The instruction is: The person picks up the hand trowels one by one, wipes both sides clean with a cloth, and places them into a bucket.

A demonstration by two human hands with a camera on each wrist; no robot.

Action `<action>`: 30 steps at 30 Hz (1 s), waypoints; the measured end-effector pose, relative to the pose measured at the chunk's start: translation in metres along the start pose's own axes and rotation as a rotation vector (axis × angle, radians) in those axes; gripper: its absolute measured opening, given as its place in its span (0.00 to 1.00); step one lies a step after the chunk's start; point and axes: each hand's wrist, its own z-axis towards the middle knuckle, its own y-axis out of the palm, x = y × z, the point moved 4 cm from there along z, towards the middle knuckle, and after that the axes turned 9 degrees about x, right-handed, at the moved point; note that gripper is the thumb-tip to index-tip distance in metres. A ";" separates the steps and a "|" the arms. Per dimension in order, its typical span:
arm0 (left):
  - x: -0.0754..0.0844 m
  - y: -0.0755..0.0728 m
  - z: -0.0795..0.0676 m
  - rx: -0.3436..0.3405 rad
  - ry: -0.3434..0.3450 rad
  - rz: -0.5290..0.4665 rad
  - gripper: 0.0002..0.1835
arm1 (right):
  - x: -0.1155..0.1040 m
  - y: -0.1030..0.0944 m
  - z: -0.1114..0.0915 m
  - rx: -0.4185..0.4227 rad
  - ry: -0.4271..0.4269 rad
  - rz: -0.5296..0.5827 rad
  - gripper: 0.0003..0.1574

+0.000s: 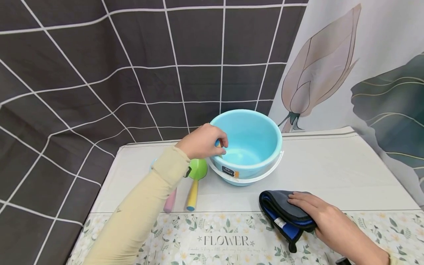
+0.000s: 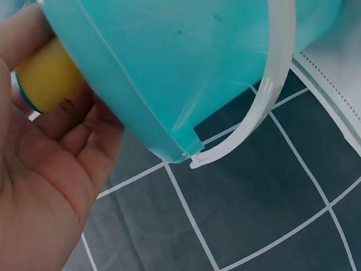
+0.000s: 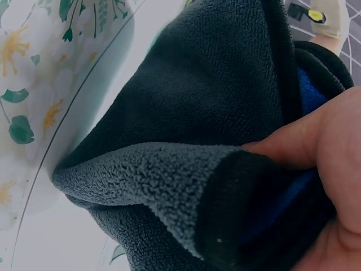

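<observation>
A light blue bucket [image 1: 245, 167] with a white carrying handle [image 2: 276, 73] stands at the back of the table. My left hand [image 1: 207, 141] is at its left rim, gripping a yellow handle [image 2: 48, 73] with a blue end; the far end of this tool is hidden. At the front right, my right hand [image 1: 322, 211] holds a folded grey-and-blue cloth [image 1: 288, 209] with black edging. In the right wrist view a finger or thumb reaches into the fold of the cloth.
Just left of the bucket lies a green scoop [image 1: 197, 170] with a yellow handle. Beside it is a pink handle [image 1: 170, 201], partly covered by my left sleeve [image 1: 142, 209]. A floral mat [image 1: 228, 254] covers the table front, and a dark checked curtain [image 1: 198, 40] hangs behind.
</observation>
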 end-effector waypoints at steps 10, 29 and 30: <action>-0.008 0.002 -0.003 0.079 0.014 -0.071 0.04 | 0.000 0.000 0.001 -0.004 0.000 -0.002 0.49; -0.017 -0.001 -0.004 0.139 -0.001 -0.117 0.07 | -0.001 0.001 0.001 -0.032 0.020 -0.004 0.49; -0.019 -0.002 -0.005 0.155 -0.001 -0.127 0.06 | 0.000 0.001 0.001 -0.038 0.023 -0.005 0.50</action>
